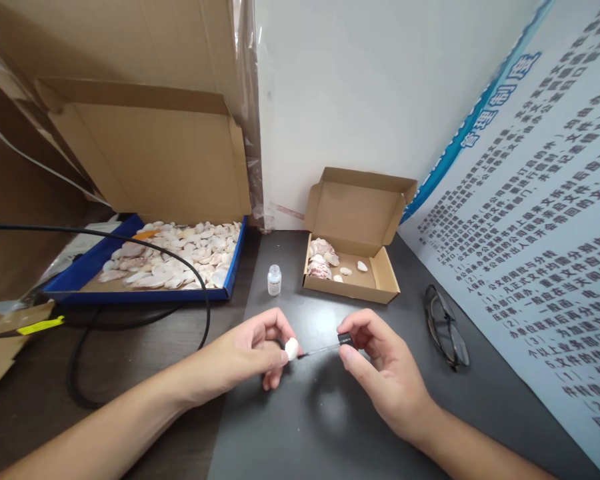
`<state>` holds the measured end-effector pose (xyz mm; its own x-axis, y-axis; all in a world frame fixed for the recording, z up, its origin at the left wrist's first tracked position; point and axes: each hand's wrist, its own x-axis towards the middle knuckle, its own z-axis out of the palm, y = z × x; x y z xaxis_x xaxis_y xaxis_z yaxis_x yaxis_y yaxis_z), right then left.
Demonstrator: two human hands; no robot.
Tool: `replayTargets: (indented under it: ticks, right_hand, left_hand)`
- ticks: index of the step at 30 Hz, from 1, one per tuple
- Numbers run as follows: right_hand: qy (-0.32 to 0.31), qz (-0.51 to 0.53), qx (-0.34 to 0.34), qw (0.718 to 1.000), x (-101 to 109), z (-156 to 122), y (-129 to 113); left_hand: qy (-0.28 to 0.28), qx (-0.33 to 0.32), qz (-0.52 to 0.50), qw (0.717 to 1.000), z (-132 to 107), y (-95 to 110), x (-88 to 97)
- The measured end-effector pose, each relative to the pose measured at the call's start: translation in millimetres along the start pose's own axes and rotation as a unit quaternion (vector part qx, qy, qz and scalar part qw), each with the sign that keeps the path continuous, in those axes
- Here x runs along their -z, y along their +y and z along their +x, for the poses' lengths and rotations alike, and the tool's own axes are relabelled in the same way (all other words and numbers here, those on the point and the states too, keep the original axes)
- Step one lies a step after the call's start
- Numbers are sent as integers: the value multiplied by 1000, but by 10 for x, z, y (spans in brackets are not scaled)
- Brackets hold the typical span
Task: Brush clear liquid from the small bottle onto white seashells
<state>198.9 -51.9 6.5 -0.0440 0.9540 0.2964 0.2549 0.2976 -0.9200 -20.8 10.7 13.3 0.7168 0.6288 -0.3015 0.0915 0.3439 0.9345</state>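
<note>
My left hand point(257, 350) pinches a small white shell point(291, 347) between thumb and fingers, just above the dark table. My right hand point(380, 370) grips the black cap of a thin brush applicator point(330, 346), whose tip touches the shell. A small white bottle point(275, 279) stands uncapped behind my hands.
A small open cardboard box point(380, 280) with a few shells sits behind the bottle. A blue tray point(80, 283) with several white shells lies at the left, with a black cable point(200, 293) looping in front. Folded glasses point(445, 327) rest at the right beside a printed poster point(545, 253).
</note>
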Motion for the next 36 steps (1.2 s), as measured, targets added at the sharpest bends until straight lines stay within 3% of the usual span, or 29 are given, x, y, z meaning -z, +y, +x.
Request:
replayTargets:
  ticks: [19, 24, 28, 33, 36]
  right_hand:
    - [9, 2, -10, 1000, -1, -2, -13]
    - [-17, 3, -6, 1000, 4, -6, -24]
    - [13, -3, -10, 1000, 1, -2, -24]
    - [-11, -3, -8, 1000, 2, 7, -18]
    - [10, -3, -3, 1000, 4, 6, -13]
  left_hand:
    - [-7, -11, -1, 1000, 14, -58, 37]
    - [-4, -12, 1, 1000, 16, -73, 38]
    - [-4, -11, 5, 1000, 6, -51, 21]
    - [-3, -14, 2, 1000, 15, -57, 27]
    - [-5, -16, 3, 1000, 29, -84, 43]
